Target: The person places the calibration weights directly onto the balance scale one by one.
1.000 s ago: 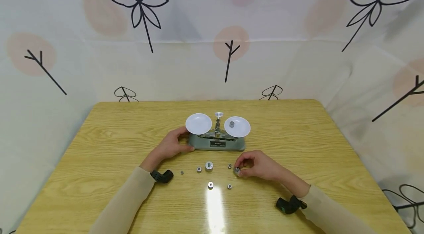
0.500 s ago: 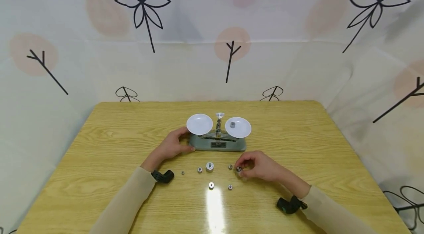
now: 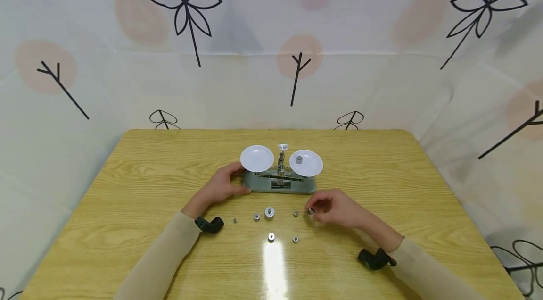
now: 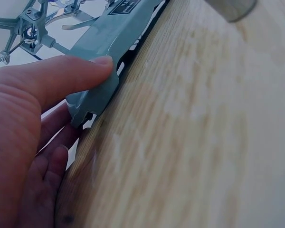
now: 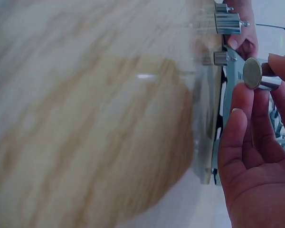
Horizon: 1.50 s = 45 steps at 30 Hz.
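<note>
A grey-green balance scale (image 3: 260,186) with two white pans stands on the table. My left hand (image 3: 218,185) grips its left end; in the left wrist view the thumb (image 4: 88,76) lies on the front of the base and the other fingers reach behind it, partly hidden. The left pan (image 3: 257,158) holds nothing, while one metal weight (image 3: 299,160) sits on the right pan (image 3: 313,168). My right hand (image 3: 339,208) pinches another cylindrical weight (image 3: 310,211) between thumb and fingertips, in front of the scale's right end. In the right wrist view that weight's flat bottom (image 5: 251,73) shows, lifted off the table.
Several metal weights are spread before the scale: a large one (image 3: 269,213), smaller ones (image 3: 256,217) to its left, one (image 3: 296,213) near my right hand, and two closer to me, the left one (image 3: 271,237) by a glare streak. Patterned cloth (image 3: 237,92) hangs behind the table.
My right hand has raised the pinched weight off the tabletop and moved it slightly right and toward the scale. My left hand keeps its grip on the base.
</note>
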Each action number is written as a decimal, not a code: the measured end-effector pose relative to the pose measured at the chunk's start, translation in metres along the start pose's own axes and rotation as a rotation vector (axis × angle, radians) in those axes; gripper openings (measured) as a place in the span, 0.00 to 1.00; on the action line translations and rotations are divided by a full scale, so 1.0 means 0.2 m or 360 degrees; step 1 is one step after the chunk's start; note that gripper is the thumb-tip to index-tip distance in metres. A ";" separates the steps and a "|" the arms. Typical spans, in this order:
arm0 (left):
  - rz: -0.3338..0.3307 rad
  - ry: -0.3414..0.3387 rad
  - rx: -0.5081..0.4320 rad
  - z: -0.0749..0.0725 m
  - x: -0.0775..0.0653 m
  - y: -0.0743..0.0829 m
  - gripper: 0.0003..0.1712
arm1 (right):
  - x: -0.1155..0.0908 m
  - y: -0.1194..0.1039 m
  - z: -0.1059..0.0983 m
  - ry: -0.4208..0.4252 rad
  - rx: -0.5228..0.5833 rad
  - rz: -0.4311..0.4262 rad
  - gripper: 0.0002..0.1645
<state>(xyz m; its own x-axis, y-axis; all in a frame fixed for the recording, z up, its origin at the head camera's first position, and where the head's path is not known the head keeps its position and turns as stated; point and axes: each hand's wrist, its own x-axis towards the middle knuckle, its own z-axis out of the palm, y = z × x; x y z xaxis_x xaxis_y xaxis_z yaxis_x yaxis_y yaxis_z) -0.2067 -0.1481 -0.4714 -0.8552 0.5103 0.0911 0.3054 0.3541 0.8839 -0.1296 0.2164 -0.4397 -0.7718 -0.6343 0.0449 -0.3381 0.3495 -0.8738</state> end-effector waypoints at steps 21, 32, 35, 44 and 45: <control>0.0033 -0.0012 -0.0011 0.00 0.00 0.00 0.38 | -0.04 -0.08 -0.17 0.0163 -0.0073 -0.0159 0.13; 0.0020 -0.0013 0.0016 0.00 0.00 0.01 0.38 | -0.03 -0.14 -0.26 0.0234 -0.0146 -0.0129 0.14; 0.0021 -0.0015 0.0012 0.00 0.00 0.01 0.37 | -0.02 -0.16 -0.28 0.0251 -0.0169 -0.0113 0.13; 0.0011 -0.0025 0.0002 -0.01 -0.01 0.02 0.39 | 0.01 -0.19 -0.34 0.0273 -0.0218 -0.0063 0.11; 0.0011 -0.0025 -0.0003 -0.01 -0.01 0.02 0.39 | 0.01 -0.19 -0.34 0.0274 -0.0221 -0.0071 0.11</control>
<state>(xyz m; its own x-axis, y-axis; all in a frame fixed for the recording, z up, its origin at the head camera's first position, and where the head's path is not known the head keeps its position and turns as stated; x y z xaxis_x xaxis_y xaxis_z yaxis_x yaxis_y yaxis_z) -0.2047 -0.1484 -0.4674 -0.8462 0.5252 0.0899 0.3107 0.3492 0.8840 -0.1550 0.2490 -0.3724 -0.8309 -0.5285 0.1744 -0.4356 0.4227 -0.7947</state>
